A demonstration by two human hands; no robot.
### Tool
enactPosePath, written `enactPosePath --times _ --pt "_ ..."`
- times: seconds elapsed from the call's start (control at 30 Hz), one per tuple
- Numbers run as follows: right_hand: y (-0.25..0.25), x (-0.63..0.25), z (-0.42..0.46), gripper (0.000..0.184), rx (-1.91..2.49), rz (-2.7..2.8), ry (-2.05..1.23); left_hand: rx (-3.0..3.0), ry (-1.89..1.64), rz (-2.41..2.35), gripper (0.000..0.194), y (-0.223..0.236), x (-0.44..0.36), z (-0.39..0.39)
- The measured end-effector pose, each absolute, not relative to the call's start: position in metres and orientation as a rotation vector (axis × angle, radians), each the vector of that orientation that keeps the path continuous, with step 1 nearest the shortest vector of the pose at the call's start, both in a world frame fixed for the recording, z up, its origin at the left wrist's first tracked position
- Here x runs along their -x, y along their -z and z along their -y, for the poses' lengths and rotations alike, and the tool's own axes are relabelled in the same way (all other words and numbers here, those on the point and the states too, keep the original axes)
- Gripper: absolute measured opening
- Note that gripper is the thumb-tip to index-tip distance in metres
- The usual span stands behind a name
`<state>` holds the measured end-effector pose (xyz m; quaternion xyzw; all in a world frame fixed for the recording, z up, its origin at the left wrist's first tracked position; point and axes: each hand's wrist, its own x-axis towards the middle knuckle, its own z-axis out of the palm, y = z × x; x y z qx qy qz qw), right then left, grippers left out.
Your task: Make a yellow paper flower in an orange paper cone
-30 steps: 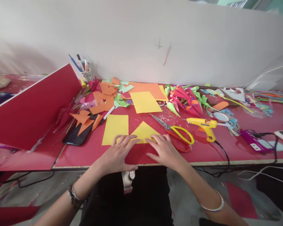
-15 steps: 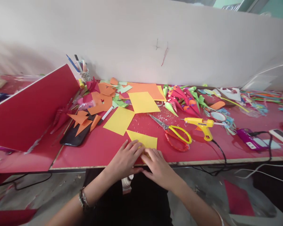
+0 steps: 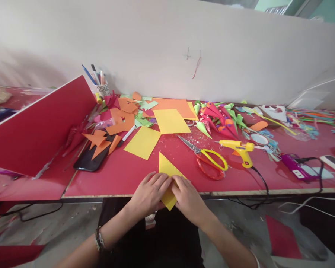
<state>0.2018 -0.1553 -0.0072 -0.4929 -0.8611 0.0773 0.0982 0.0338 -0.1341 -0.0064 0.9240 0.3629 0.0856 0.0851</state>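
Both my hands are on a piece of yellow paper [image 3: 167,165] at the table's front edge. One pointed corner of it reaches up onto the table, and another hangs down between my wrists. My left hand [image 3: 150,191] is closed on its left side, fingertips near the middle. From the right, my right hand [image 3: 188,195] grips it, its fingertips almost meeting the left ones. My thumbs are mostly hidden. Just beyond lie two flat yellow sheets, one at the left [image 3: 143,142] and one farther back [image 3: 171,121]. Scissors [image 3: 205,154] with yellow and red handles lie to the right.
A yellow glue gun [image 3: 240,148] rests right of the scissors, its cord running off the front edge. Paper cones [image 3: 216,117] are heaped behind. At left are a black phone [image 3: 91,159], orange scraps [image 3: 123,119], a pen cup [image 3: 102,89] and a leaning red board [image 3: 44,126].
The yellow paper between my hands has turned; its top is now a single point and a corner shows below my fingers. My hands stay close together at the edge.
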Motion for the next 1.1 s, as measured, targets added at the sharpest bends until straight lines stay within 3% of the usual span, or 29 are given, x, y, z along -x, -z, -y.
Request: enactPosePath --times 0.17,0.47,0.83,1.1 --pt "0.004 -0.212 0.152 0.034 1.373 2.513 -0.285 -2.835 -0.266 -1.048 0.044 0.003 -0.019 0.130" --pt "0.010 -0.217 0.148 0.041 1.237 2.519 -0.245 -2.849 -0.217 -0.819 0.039 -0.006 0.016 0.105" --pt "0.016 -0.211 0.132 0.012 1.257 2.256 -0.450 -2.582 -0.509 -1.146 0.017 0.013 0.010 0.116" --pt "0.018 -0.201 0.128 0.009 1.399 2.080 -0.445 -2.480 -0.524 -1.365 0.024 0.014 0.007 0.111"
